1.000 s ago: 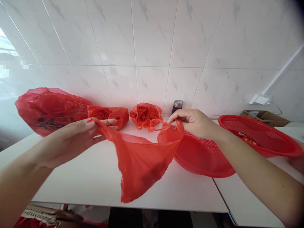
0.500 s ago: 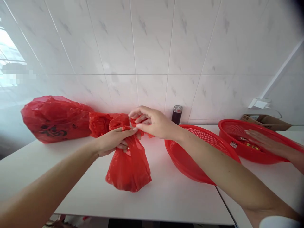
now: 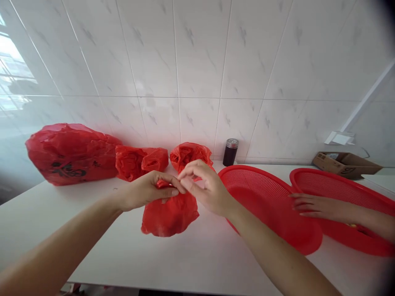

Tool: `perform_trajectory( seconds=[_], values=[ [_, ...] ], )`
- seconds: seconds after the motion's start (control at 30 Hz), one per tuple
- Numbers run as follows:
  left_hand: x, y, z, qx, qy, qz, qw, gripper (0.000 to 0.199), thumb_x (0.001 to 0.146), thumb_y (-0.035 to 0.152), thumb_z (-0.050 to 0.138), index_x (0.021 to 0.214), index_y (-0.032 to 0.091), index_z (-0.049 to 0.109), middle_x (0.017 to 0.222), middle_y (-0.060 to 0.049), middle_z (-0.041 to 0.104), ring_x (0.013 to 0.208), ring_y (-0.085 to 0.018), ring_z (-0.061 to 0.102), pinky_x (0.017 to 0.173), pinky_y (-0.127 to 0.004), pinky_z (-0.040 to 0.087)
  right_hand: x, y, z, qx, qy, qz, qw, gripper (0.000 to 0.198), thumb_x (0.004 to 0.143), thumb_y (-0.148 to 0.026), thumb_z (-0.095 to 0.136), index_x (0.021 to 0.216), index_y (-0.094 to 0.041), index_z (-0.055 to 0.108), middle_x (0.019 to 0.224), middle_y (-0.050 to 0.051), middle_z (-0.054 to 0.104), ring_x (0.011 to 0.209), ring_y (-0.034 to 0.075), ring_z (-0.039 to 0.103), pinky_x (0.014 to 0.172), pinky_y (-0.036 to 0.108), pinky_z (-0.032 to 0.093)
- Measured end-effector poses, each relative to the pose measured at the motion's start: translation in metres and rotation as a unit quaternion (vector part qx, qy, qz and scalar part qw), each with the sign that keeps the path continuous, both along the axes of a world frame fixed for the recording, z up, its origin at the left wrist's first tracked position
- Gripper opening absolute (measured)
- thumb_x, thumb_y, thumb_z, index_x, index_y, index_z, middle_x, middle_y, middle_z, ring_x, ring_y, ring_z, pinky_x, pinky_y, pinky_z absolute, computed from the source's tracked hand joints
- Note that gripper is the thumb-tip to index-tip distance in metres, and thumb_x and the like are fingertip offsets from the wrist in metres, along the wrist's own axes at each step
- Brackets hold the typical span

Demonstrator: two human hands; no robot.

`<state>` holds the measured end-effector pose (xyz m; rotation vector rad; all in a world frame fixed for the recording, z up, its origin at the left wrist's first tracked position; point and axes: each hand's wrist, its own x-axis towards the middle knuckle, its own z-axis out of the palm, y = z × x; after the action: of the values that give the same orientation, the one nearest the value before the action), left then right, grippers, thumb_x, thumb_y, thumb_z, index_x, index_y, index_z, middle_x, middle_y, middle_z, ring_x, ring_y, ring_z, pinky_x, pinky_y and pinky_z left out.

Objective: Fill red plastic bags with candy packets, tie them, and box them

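Observation:
A small red plastic bag [image 3: 170, 216] with something inside rests low over the table in front of me. My left hand [image 3: 148, 189] is closed around its gathered top, thumb and fingers pressed together. My right hand [image 3: 206, 189] pinches at the same spot, its thumb and forefinger touching my left fingertips; the bit of bag between them is mostly hidden. Just behind my hands sit a crumpled red bag [image 3: 191, 152] and, to its left, a pair of bunched red bags [image 3: 142, 161].
A large full red bag [image 3: 72, 154] stands far left. A dark flask [image 3: 230, 152] is by the tiled wall. At right are a red basket [image 3: 247, 176] and a second red basket [image 3: 327, 176], with another person's hand [image 3: 317, 206] on it. A cardboard box [image 3: 345, 164] lies behind.
My hands have drawn together lower over the bag's top, and my right hand has come down, uncovering the crumpled bag behind. Both baskets have shifted nearer, the other person's hand now at the rim.

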<state>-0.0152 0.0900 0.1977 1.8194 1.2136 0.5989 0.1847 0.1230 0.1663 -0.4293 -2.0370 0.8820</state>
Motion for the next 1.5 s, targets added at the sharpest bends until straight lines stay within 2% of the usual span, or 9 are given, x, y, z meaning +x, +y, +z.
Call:
perform_trajectory(
  seconds=[0.17, 0.33, 0.43, 0.57, 0.77, 1.0, 1.1, 1.27, 1.5],
  values=[
    [0.009, 0.001, -0.022, 0.26, 0.139, 0.118, 0.948, 0.021, 0.079, 0.009, 0.044, 0.076, 0.022, 0.06, 0.077, 0.002, 0.063, 0.065, -0.012, 0.054, 0.057, -0.023, 0.04, -0.024, 0.022, -0.033, -0.229, 0.061, 0.046, 0.97, 0.032, 0.098, -0.045, 0.04, 0.121, -0.029, 0.056, 0.094, -0.001, 0.061, 0.075, 0.012, 0.06, 0.086, 0.034, 0.049],
    [0.007, 0.003, -0.043, 0.396, 0.138, 0.167, 0.892, 0.022, 0.088, 0.02, 0.045, 0.104, 0.023, 0.059, 0.113, -0.004, 0.062, 0.096, -0.017, 0.062, 0.074, -0.026, 0.049, -0.025, 0.022, -0.041, -0.301, 0.018, 0.183, 0.936, 0.031, 0.094, -0.048, 0.049, 0.116, -0.027, 0.057, 0.06, -0.008, 0.051, 0.055, 0.012, 0.058, 0.082, 0.038, 0.05],
    [-0.002, -0.002, -0.052, 0.347, 0.157, 0.129, 0.916, 0.023, 0.093, 0.031, 0.043, 0.105, 0.025, 0.062, 0.108, -0.003, 0.065, 0.094, -0.017, 0.063, 0.077, -0.027, 0.049, -0.017, 0.02, -0.044, -0.266, -0.003, 0.169, 0.949, 0.03, 0.094, -0.049, 0.048, 0.092, -0.021, 0.059, 0.074, -0.001, 0.063, 0.075, 0.016, 0.064, 0.084, 0.037, 0.049],
    [-0.032, -0.019, -0.077, 0.207, 0.198, 0.131, 0.949, 0.033, 0.095, 0.036, 0.035, 0.08, 0.023, 0.061, 0.077, 0.001, 0.067, 0.066, -0.014, 0.058, 0.065, -0.025, 0.046, 0.009, 0.035, -0.074, -0.177, -0.099, -0.018, 0.979, 0.034, 0.097, -0.046, 0.04, 0.078, -0.021, 0.053, 0.087, 0.001, 0.07, 0.084, 0.015, 0.06, 0.079, 0.03, 0.045],
    [-0.068, -0.044, -0.13, 0.053, 0.166, 0.203, 0.964, 0.045, 0.094, 0.05, 0.031, 0.072, 0.022, 0.058, 0.064, 0.0, 0.061, 0.059, -0.016, 0.055, 0.058, -0.026, 0.045, 0.039, 0.074, -0.145, -0.202, -0.201, -0.243, 0.927, 0.031, 0.094, -0.04, 0.037, 0.071, -0.022, 0.046, 0.075, -0.001, 0.071, 0.073, 0.015, 0.061, 0.066, 0.026, 0.039],
    [-0.034, 0.003, -0.149, 0.226, 0.146, 0.251, 0.93, 0.04, 0.097, 0.048, 0.024, 0.097, 0.024, 0.056, 0.121, -0.007, 0.059, 0.109, -0.019, 0.057, 0.094, -0.029, 0.043, -0.05, 0.046, -0.173, -0.176, -0.177, -0.334, 0.909, 0.035, 0.099, -0.049, 0.02, 0.108, -0.024, 0.043, 0.093, 0.002, 0.07, 0.079, 0.019, 0.065, 0.061, 0.027, 0.037],
    [-0.024, 0.03, -0.164, 0.2, 0.219, 0.237, 0.925, 0.037, 0.098, 0.045, 0.02, 0.098, 0.025, 0.051, 0.117, -0.006, 0.061, 0.098, -0.018, 0.062, 0.087, -0.029, 0.046, -0.076, 0.035, -0.18, -0.152, -0.205, -0.337, 0.906, 0.028, 0.098, -0.043, 0.028, 0.106, -0.022, 0.044, 0.085, 0.004, 0.07, 0.073, 0.021, 0.065, 0.057, 0.027, 0.033],
    [-0.027, 0.055, -0.188, 0.134, 0.309, 0.238, 0.911, 0.029, 0.096, 0.043, 0.027, 0.091, 0.026, 0.05, 0.076, -0.003, 0.066, 0.067, -0.023, 0.064, 0.065, -0.033, 0.044, -0.064, 0.049, -0.188, -0.11, -0.241, -0.354, 0.897, 0.014, 0.097, -0.035, 0.039, 0.098, -0.023, 0.045, 0.079, 0.0, 0.068, 0.072, 0.018, 0.064, 0.058, 0.025, 0.031],
    [-0.035, 0.077, -0.211, 0.078, 0.367, 0.289, 0.881, 0.042, 0.099, 0.041, 0.015, 0.103, 0.024, 0.053, 0.089, -0.009, 0.072, 0.078, -0.025, 0.068, 0.065, -0.033, 0.044, -0.028, 0.085, -0.201, -0.094, -0.301, -0.417, 0.852, 0.014, 0.095, -0.034, 0.044, 0.101, -0.022, 0.047, 0.082, 0.003, 0.07, 0.072, 0.019, 0.064, 0.06, 0.027, 0.029]
  ],
)
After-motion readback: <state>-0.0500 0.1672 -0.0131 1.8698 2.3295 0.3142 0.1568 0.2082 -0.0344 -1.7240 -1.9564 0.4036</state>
